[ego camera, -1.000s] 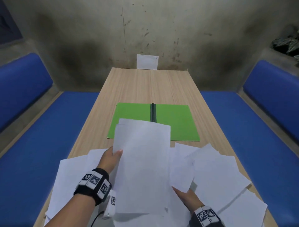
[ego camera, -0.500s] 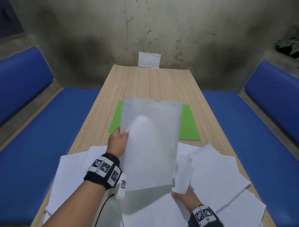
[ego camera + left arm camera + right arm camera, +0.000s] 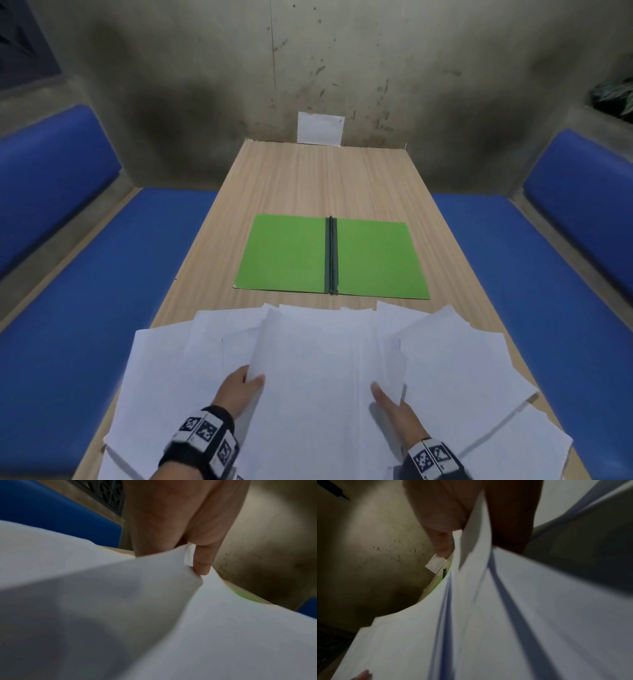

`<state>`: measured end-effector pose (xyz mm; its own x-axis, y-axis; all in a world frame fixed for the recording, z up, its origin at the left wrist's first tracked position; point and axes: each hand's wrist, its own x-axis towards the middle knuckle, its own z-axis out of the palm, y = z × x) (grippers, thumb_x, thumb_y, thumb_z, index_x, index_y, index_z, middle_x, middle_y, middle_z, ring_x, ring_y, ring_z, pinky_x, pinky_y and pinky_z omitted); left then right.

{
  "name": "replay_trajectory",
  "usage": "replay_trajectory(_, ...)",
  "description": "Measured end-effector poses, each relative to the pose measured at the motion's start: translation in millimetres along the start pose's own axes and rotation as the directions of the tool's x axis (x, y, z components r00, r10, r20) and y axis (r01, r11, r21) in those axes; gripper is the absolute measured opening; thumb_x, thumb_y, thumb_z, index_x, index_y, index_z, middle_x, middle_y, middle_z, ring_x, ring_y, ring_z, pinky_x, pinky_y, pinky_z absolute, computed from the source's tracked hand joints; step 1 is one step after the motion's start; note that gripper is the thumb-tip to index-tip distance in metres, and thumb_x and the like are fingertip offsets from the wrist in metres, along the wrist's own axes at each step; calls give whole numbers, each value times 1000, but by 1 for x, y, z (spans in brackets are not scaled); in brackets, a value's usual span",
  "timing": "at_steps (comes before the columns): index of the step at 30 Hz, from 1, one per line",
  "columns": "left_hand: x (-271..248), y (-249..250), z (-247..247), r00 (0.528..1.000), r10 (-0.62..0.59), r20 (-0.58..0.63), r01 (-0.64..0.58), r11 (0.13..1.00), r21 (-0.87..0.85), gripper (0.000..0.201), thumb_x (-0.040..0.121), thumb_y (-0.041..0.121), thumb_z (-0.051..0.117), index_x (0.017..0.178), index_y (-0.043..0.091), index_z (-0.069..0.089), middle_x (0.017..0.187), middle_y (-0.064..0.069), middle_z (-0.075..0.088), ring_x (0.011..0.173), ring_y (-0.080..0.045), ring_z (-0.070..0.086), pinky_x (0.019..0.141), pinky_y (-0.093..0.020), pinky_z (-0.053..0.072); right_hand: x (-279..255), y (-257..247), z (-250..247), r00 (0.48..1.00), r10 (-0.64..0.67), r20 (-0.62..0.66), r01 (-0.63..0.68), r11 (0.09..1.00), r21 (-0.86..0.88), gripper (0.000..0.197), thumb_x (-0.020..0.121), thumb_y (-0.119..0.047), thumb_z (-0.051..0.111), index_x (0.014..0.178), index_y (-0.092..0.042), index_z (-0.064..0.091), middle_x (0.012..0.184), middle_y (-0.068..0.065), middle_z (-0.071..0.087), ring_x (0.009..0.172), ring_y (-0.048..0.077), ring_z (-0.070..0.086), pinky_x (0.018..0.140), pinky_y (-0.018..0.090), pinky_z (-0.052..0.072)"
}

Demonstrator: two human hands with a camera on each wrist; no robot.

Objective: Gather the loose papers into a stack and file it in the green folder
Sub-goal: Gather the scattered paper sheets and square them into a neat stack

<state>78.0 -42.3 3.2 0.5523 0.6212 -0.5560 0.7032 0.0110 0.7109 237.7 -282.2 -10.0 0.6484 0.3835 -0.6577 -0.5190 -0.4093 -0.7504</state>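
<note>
Papers Spread, Folder Open

Long pale wooden table [image 3: 308,178] carries loose white paper sheets [image 3: 462,370] fanned along its near end, just before the open flat green folder [image 3: 284,253]. Left hand [image 3: 239,390] and right hand [image 3: 394,407] each pinch sheet edges.

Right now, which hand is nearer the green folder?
Neither clearly. The left hand and right hand both pinch papers well short of the green folder; the left looks marginally closer.

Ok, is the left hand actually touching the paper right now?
Touching. In the left wrist view the left hand pinches the sheet's edge, thumb on top. In the head view its thumb lies over that edge.
</note>
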Motion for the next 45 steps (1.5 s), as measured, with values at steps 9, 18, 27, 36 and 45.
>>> replay_trajectory(9,-22,17,9,997,67,-34,-72,974,-213,52,75,22,74,120,11,51,123,-10,61,115,-29,56,102,-39,42,-9,-14,5,991,-122,56,124,991,-52,62,53,-11,76,112,6,61,84,8,71,83,27,66,71,33,52)
replay_trajectory(18,-83,86,-43,908,404,-111,-405,775,-485,86,25,59,86,100,20,68,91,7,77,85,-8,72,72,-21,53,-64,-93,-4,850,-484,208,455,874,172,80,36,-38,92,107,-15,63,96,4,76,90,18,71,72,22,56)
replay_trajectory(27,-94,102,-37,796,581,-172,-592,685,-424,41,51,29,76,87,48,68,96,27,66,84,3,64,66,-14,53,-77,-114,5,745,-661,87,635,743,210,93,38,-48,85,111,3,57,81,-9,72,76,5,69,62,18,54)
replay_trajectory(36,-102,122,-37,665,652,-363,-743,532,-406,75,45,82,63,87,20,72,89,7,74,83,-4,66,72,-12,51,-95,-152,22,746,-655,-116,655,692,304,84,38,-86,60,73,-9,61,57,-1,59,51,9,55,47,15,46)
replay_trajectory(45,-85,114,-36,710,518,-476,-704,518,-486,31,75,56,60,82,26,68,80,14,69,81,-7,60,69,-12,49,-70,-141,13,748,-657,-96,647,689,326,31,69,-45,72,80,-18,61,64,-5,61,61,11,56,54,20,45)
